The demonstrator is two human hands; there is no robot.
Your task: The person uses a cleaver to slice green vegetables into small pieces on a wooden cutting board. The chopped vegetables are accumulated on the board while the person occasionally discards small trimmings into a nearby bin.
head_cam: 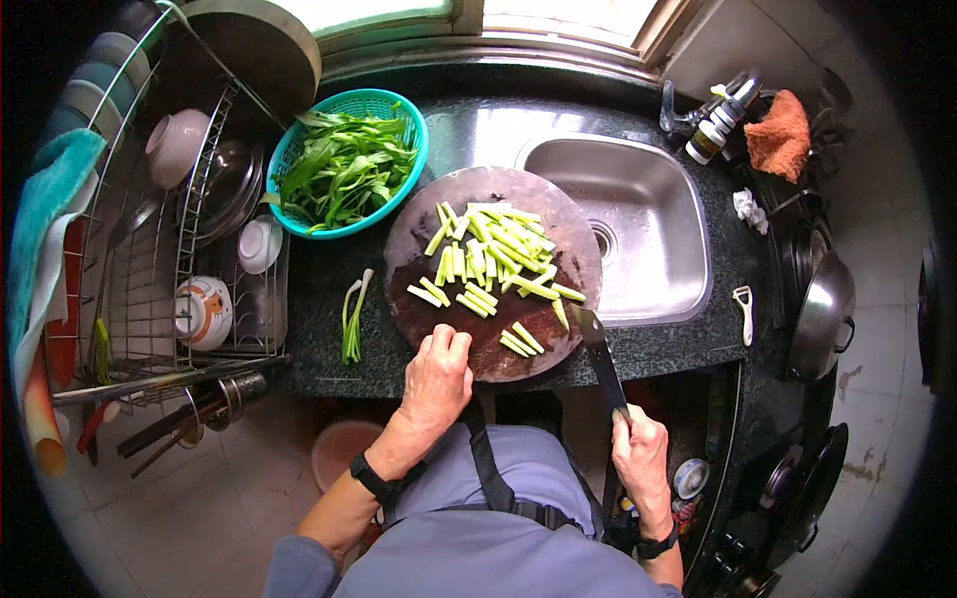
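Observation:
My right hand (641,448) grips a broad-bladed kitchen knife (600,357). The blade points away from me, its tip by the right edge of the round wooden chopping board (419,224). Cut lengths of pale green stem (508,247) lie heaped across the board's middle, with a small separate group (522,340) nearer me. At the board's front left edge my left hand (439,377) is curled with its fingers bunched. Its fingertips point down and their undersides are hidden, so whether it pinches anything does not show.
A turquoise basket (422,153) of leafy greens (344,168) stands back left, above some scallions (354,318). The steel sink (635,194) partly lies under the board. A wire dish rack (183,276) flanks the left; a peeler (745,314) and a wok (822,321) are right.

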